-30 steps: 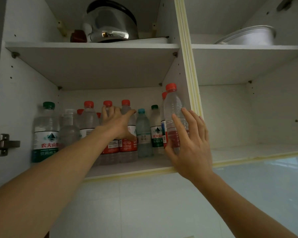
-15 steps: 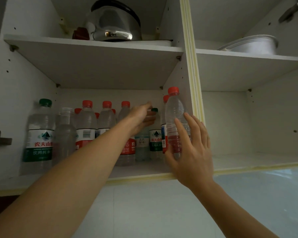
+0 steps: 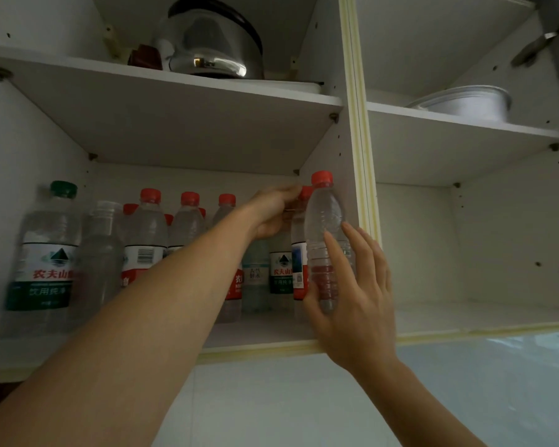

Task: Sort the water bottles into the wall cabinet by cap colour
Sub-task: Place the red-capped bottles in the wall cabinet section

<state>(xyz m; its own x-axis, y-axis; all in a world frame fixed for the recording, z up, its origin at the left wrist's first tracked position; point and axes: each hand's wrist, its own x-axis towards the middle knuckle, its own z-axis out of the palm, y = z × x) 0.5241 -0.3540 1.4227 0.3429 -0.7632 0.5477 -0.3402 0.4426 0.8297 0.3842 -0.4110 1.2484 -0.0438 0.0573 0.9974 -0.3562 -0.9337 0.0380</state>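
The left compartment of the wall cabinet (image 3: 255, 333) holds a row of water bottles. A big green-capped bottle (image 3: 46, 253) stands far left, then a clear-capped bottle (image 3: 99, 246), then several red-capped bottles (image 3: 146, 233). Further right are a pale blue-label bottle (image 3: 255, 279) and a small green-label bottle (image 3: 281, 272). My left hand (image 3: 273, 211) is curled around the neck of that green-label bottle and hides its cap. My right hand (image 3: 352, 285) grips a clear red-capped bottle (image 3: 325, 217), upright against the divider. Another red cap (image 3: 305, 192) shows just behind it.
A yellowed divider (image 3: 359, 156) separates the two compartments; the lower right compartment (image 3: 465, 311) holds nothing. A steel kettle (image 3: 210, 43) sits on the upper left shelf, a metal basin (image 3: 465, 103) on the upper right. White tiled wall lies below the cabinet.
My left hand has moved right, from the red-capped bottles in the middle to the bottle neck beside my right hand, and closed on it. My right hand has stayed on its bottle.
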